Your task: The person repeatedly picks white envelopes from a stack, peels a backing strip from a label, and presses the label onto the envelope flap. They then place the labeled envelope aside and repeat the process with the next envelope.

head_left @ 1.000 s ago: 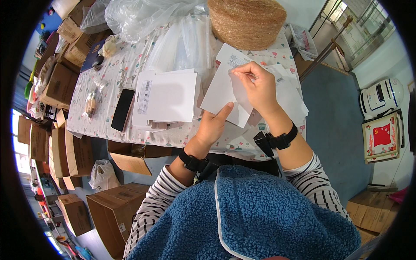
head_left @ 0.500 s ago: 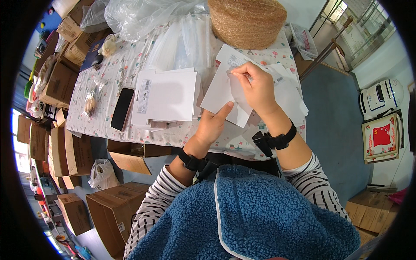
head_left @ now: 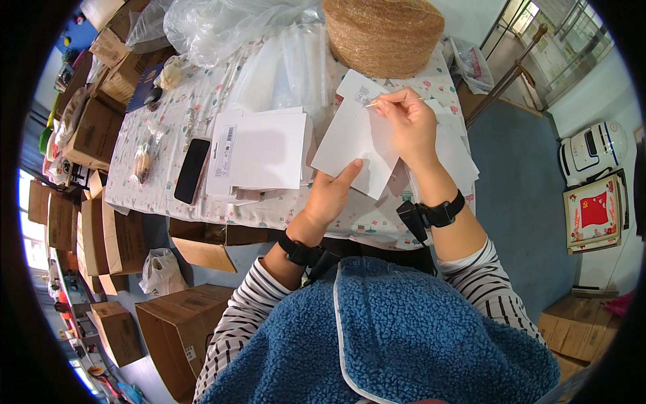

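Note:
A white card (head_left: 360,135) with a tab at its far end and a printed label lies tilted in front of me. My left hand (head_left: 331,195) pinches its near left edge, thumb on top and fingers underneath. Over the card's far right part is my right hand (head_left: 412,124), its fingertips closed on a thin pale stick (head_left: 371,105) like a toothpick. The stick lies nearly crosswise, its tip near the label. Small dark dots show on the card. More white cards (head_left: 452,145) lie spread at the right, partly hidden by my right hand.
A stack of similar cards (head_left: 266,151) lies to the left, beside a black phone (head_left: 192,171). Clear plastic bags (head_left: 282,71) and a woven straw basket (head_left: 385,37) stand at the back of the patterned tablecloth (head_left: 259,210). Cardboard boxes (head_left: 178,330) fill the floor at left.
My right hand has shifted slightly right and tipped over, bringing the thin stick into plain view, turned crosswise. My left hand and the card have stayed almost in place.

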### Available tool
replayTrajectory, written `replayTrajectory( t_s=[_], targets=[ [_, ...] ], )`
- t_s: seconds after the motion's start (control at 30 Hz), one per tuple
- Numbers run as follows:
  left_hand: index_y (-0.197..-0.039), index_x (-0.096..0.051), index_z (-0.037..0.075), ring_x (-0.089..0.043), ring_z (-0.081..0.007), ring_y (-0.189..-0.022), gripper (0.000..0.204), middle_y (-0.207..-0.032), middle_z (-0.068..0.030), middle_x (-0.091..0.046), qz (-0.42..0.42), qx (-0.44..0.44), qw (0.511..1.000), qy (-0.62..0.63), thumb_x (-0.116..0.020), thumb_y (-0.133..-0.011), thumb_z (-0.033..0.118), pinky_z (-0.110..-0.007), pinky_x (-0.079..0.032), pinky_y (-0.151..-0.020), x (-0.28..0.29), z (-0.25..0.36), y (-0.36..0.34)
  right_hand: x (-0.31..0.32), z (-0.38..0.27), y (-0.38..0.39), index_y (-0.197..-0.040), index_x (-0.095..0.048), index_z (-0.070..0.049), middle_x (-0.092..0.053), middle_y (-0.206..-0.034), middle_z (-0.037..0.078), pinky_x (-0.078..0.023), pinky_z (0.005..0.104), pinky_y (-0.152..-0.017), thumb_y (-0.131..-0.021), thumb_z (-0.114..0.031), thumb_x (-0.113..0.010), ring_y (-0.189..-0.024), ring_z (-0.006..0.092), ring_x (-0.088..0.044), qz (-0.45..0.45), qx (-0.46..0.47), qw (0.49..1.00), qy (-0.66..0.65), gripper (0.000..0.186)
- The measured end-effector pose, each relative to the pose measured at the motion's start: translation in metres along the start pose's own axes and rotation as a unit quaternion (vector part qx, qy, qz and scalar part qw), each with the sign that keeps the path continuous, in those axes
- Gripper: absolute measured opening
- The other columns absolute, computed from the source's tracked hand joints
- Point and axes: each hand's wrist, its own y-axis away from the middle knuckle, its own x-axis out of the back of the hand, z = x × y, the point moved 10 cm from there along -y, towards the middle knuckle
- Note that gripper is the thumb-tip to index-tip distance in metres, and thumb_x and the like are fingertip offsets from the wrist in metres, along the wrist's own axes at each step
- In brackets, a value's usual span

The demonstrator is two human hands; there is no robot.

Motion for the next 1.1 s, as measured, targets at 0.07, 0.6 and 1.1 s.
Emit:
replayTrajectory(
  t_s=[0.07, 0.6, 1.1],
  targets=[
    [-0.134, -0.054, -0.002, -0.057, -0.0135, -0.113, 0.037, -0.124, -0.0055, -0.062, -0.006, -0.011, 1.0, -0.011, -0.063, -0.101, 0.013, -0.029, -0.047, -0.096, -0.002, 0.002, -0.001, 0.002, 0.003, -0.002, -0.098, -0.065, 0.001, -0.074, -0.095, 0.008, -0.053, 0.0249, -0.08, -0.096, -0.004, -0.064, -0.087, 0.0103, -0.067, -0.007, -0.01, 1.0, -0.011, 0.005],
    [-0.135, -0.053, -0.002, -0.056, -0.0137, -0.114, 0.037, -0.126, -0.0051, -0.061, -0.016, 0.004, 1.0, 0.002, -0.062, -0.101, 0.011, -0.029, -0.046, -0.097, -0.003, -0.001, -0.001, -0.003, -0.005, -0.001, -0.092, -0.067, -0.001, -0.074, -0.083, 0.007, -0.053, 0.0261, -0.074, -0.093, -0.006, -0.068, -0.076, 0.0122, -0.07, 0.0, 0.053, 0.993, 0.105, 0.005],
    [-0.135, -0.053, -0.002, -0.057, -0.0132, -0.11, 0.038, -0.123, -0.0042, -0.061, -0.008, 0.0, 1.0, -0.015, -0.062, -0.099, 0.008, -0.028, -0.047, -0.094, 0.0, 0.0, 0.0, -0.016, -0.017, -0.003, -0.091, -0.063, -0.005, -0.07, -0.084, 0.009, -0.055, 0.0358, -0.065, -0.085, 0.0, -0.064, -0.075, 0.0299, -0.069, -0.021, 0.108, 0.979, 0.171, 0.008]
  ],
)
